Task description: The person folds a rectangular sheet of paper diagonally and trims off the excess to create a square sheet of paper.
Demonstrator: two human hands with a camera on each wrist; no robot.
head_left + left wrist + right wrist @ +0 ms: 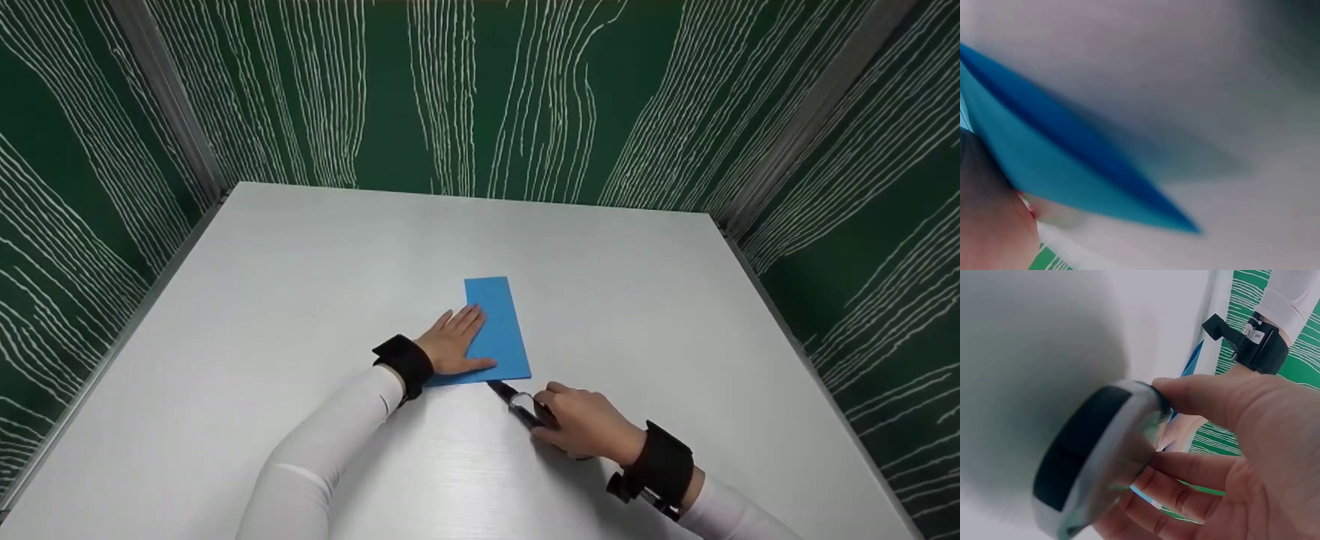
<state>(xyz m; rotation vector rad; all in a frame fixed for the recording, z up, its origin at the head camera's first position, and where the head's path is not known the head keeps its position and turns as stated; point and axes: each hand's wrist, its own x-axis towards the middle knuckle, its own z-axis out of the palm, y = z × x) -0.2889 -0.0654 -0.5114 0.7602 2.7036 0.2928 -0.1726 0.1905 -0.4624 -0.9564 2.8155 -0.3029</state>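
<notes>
A folded blue sheet of paper [501,330] lies on the white table, longer away from me than across. My left hand [453,346] rests flat on its left part, fingers spread and thumb out to the right. In the left wrist view, two layers of the blue paper [1067,157] stand slightly apart near that hand. My right hand [589,420] grips a black and pale grey stapler [523,403], whose dark front end is at the paper's near edge. In the right wrist view, fingers and thumb curl round the stapler [1098,455]; whether its front end grips the paper I cannot tell.
The white table [337,255] spreads out around the paper. Green walls [510,97] with white wavy lines stand behind and at both sides, with grey metal posts [169,90] at the corners. Each wrist wears a black strap [664,465].
</notes>
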